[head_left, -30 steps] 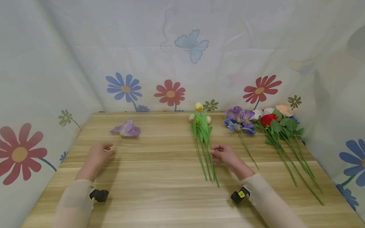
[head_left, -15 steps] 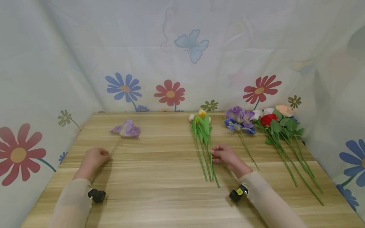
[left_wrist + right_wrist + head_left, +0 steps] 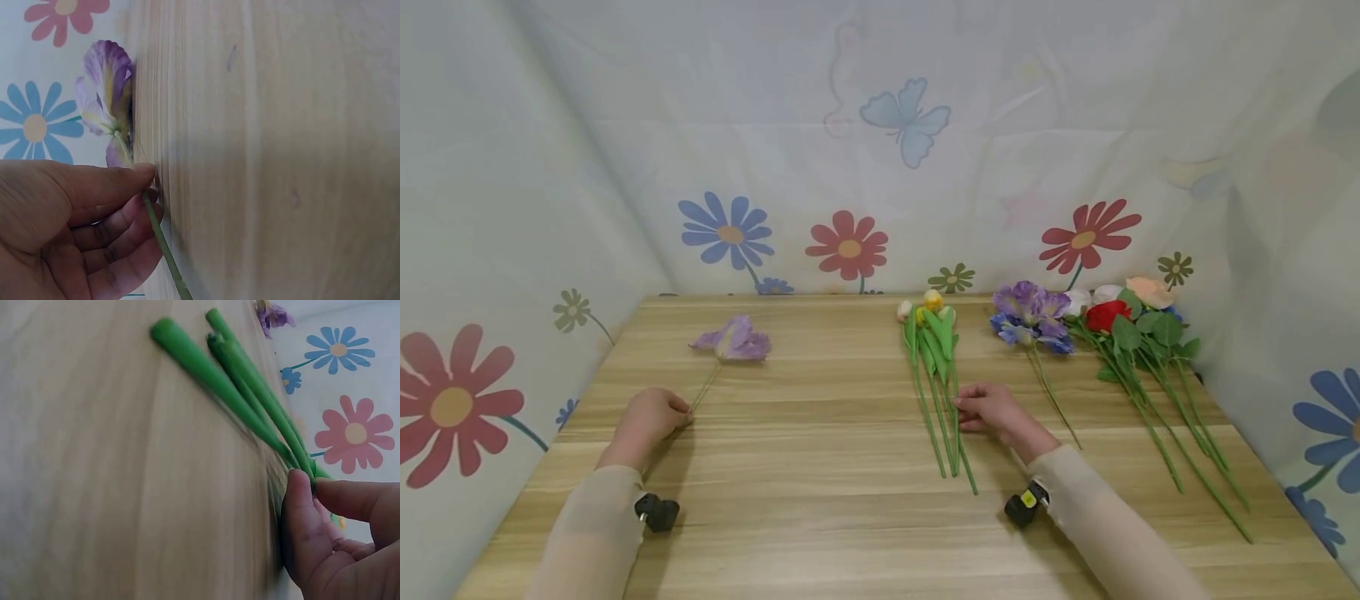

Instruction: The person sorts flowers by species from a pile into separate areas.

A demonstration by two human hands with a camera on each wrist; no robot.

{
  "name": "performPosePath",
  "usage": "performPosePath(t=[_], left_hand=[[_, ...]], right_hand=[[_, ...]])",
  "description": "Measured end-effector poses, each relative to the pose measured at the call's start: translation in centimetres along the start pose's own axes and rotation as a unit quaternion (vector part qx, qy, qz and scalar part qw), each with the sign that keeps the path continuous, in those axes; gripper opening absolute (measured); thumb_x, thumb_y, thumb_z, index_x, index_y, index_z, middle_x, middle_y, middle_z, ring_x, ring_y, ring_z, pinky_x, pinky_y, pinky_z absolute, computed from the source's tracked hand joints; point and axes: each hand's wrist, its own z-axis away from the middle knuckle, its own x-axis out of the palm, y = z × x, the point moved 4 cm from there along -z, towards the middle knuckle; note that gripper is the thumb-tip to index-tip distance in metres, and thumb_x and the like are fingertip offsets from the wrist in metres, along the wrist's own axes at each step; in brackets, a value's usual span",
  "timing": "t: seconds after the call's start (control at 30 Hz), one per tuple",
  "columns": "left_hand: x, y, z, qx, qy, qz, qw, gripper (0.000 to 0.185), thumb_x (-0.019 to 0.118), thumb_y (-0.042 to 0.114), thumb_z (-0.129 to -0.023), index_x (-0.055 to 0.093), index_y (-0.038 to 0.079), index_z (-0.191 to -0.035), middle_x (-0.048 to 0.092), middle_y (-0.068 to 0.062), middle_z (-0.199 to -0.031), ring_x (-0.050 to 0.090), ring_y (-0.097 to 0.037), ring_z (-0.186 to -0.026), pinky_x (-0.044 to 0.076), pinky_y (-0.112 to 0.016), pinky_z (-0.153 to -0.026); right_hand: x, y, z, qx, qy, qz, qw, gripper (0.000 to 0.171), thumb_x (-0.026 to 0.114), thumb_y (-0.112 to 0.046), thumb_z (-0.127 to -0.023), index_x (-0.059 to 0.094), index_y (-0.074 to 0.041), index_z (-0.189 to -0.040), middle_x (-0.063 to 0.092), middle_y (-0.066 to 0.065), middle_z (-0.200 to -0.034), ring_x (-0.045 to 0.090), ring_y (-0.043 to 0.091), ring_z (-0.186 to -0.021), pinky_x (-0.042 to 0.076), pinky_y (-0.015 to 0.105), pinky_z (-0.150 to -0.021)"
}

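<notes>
On the left of the table lies a purple iris-like flower [image 3: 733,339]; my left hand [image 3: 653,421] pinches its thin green stem [image 3: 164,245] between thumb and fingers. In the left wrist view the bloom [image 3: 109,84] stands beyond the fingertips. Near the middle is a small group of tulips [image 3: 934,342] with white and yellow heads, their stems pointing toward me. My right hand [image 3: 992,410] pinches a tulip stem at the right side of this group. Several green stem ends [image 3: 212,378] extend from that pinch in the right wrist view.
Right of the tulips lie purple and blue flowers [image 3: 1032,312]. Farther right is a pile with a red rose [image 3: 1107,315], a peach rose [image 3: 1148,292] and white blooms, long stems toward me. A printed curtain [image 3: 775,150] borders the wooden table [image 3: 805,500].
My left hand has slid slightly down and left along the stem and pinches it. The raised yellow tulip head has come down among the others, its stem still in my right hand.
</notes>
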Motion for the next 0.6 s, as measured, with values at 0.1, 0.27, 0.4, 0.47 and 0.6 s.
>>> performPosePath(t=[0.1,0.27,0.4,0.47,0.6], left_hand=[[-0.04,0.06,-0.03,-0.004,-0.001,-0.001,1.0000,0.027,0.072,0.012,-0.089,0.072,-0.011,-0.102,0.073,-0.030,-0.105,0.065,-0.051,-0.103,0.051,-0.061,-0.094],[-0.19,0.19,-0.10,-0.007,0.000,0.005,1.0000,0.027,0.072,0.013,-0.089,0.073,-0.011,-0.102,0.072,-0.031,-0.105,0.065,-0.049,-0.101,0.051,-0.061,-0.094],[-0.22,0.31,-0.16,-0.004,0.002,0.006,1.0000,0.028,0.073,0.014,-0.089,0.073,-0.011,-0.102,0.073,-0.030,-0.105,0.065,-0.048,-0.100,0.052,-0.060,-0.094],[-0.27,0.39,-0.18,-0.004,0.000,0.007,1.0000,0.028,0.073,0.014,-0.089,0.073,-0.011,-0.101,0.073,-0.030,-0.104,0.065,-0.047,-0.099,0.052,-0.059,-0.093],[-0.41,0.54,-0.12,-0.006,-0.003,0.014,0.9999,0.027,0.073,0.013,-0.090,0.073,-0.011,-0.101,0.072,-0.030,-0.105,0.065,-0.046,-0.099,0.052,-0.059,-0.093]], right_hand=[[-0.27,-0.08,-0.07,0.004,0.009,0.030,0.999,0.032,0.056,-0.003,-0.102,0.052,0.017,-0.127,0.063,0.000,-0.080,0.062,0.006,-0.067,0.059,0.019,-0.062],[-0.37,-0.44,0.01,0.005,0.012,0.058,0.998,0.034,0.057,-0.003,-0.102,0.053,0.017,-0.128,0.064,0.000,-0.080,0.062,0.005,-0.065,0.058,0.018,-0.061],[-0.37,-0.57,0.11,0.004,0.010,0.067,0.998,0.034,0.057,-0.004,-0.102,0.053,0.018,-0.129,0.063,0.001,-0.080,0.062,0.006,-0.065,0.059,0.019,-0.061],[-0.37,-0.59,0.17,0.006,0.012,0.072,0.997,0.034,0.057,-0.004,-0.102,0.053,0.017,-0.129,0.063,0.001,-0.081,0.062,0.007,-0.065,0.059,0.020,-0.061],[-0.36,-0.70,0.28,0.010,0.012,0.083,0.996,0.036,0.057,-0.005,-0.102,0.053,0.017,-0.131,0.063,0.003,-0.085,0.062,0.008,-0.066,0.060,0.022,-0.062]])
